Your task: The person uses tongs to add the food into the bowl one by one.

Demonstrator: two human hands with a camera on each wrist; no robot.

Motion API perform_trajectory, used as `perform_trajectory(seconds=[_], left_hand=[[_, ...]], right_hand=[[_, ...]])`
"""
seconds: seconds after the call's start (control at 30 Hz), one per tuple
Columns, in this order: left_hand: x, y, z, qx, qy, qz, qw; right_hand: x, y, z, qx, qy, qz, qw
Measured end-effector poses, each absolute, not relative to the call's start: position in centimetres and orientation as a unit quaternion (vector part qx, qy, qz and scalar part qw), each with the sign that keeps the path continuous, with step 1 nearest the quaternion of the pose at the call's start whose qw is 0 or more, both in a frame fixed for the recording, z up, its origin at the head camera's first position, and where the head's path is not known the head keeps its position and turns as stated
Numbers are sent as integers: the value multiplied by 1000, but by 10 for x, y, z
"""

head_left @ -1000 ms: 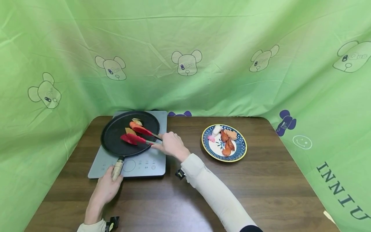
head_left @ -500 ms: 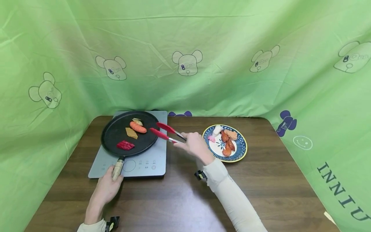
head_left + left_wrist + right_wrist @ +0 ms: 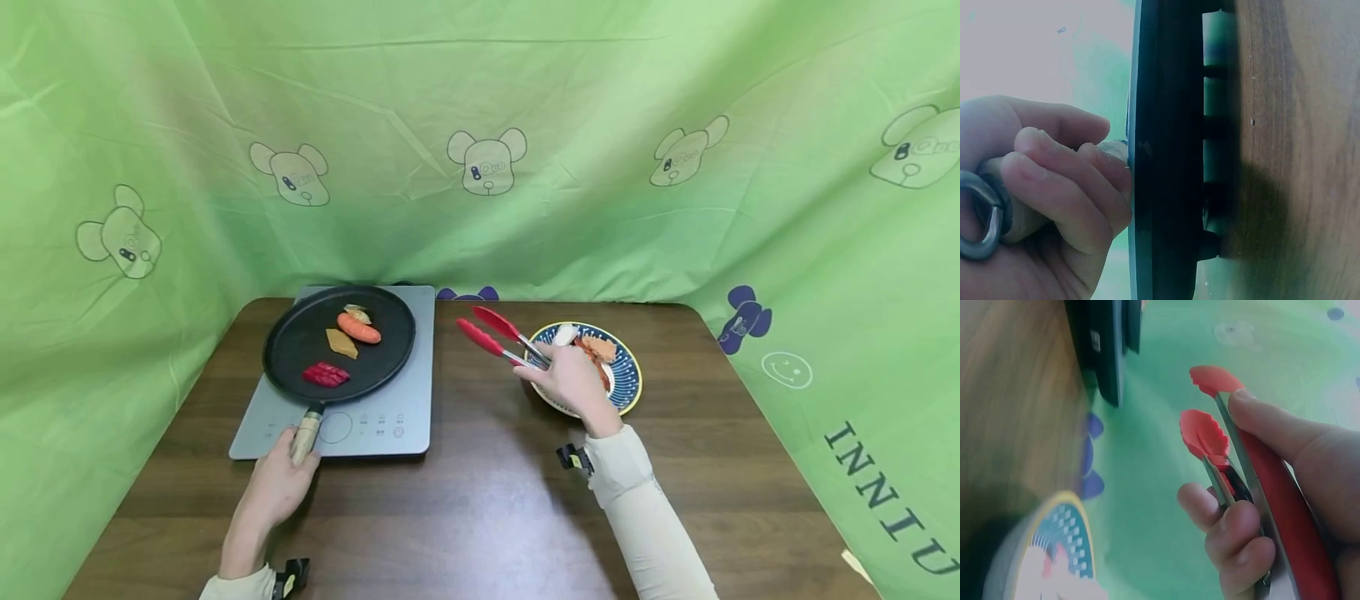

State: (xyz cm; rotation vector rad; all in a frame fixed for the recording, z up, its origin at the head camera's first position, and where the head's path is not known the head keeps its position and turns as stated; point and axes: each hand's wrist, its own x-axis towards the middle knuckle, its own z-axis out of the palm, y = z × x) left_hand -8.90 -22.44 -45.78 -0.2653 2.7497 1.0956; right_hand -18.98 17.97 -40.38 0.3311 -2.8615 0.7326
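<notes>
My left hand (image 3: 279, 487) grips the pale handle (image 3: 305, 437) of a black frying pan (image 3: 292, 350); in the left wrist view its fingers curl round that handle. On the pan lie a dark red piece of food (image 3: 326, 374), a tan diamond-shaped slice (image 3: 342, 343), an orange sausage-like piece (image 3: 359, 328) and a small brownish piece (image 3: 357, 313). Red-tipped tongs (image 3: 1285, 506) are held by my right hand (image 3: 573, 379), their tips apart with nothing between. That hand is over a blue-patterned plate (image 3: 632, 392), hiding part of the food on it.
Under the pan sits a grey induction cooktop (image 3: 408, 417) on the wooden table (image 3: 480, 500). A salmon-coloured piece (image 3: 600, 348) and a white piece (image 3: 566, 335) show on the plate. A green printed curtain (image 3: 585, 242) stands behind and at both sides.
My right hand has moved right with the tongs, from the pan to over the plate. The dark red piece, earlier at the tongs' tips, now lies free. My left hand stays on the handle.
</notes>
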Motion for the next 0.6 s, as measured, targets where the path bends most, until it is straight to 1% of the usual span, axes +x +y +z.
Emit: perform_trajectory(seconds=[0.33,0.5,0.6], left_hand=[[-89,-224,-457,-94,923,363,88],[-88,-225,-458,-99,923,361,90],[-89,-224,-458,-96,923,363,86]], right_hand=[[-179,224,-417,85,-966,220,104],[-176,240,-413,53,-972,220,69],[-175,251,-410,31,-974,217,60]])
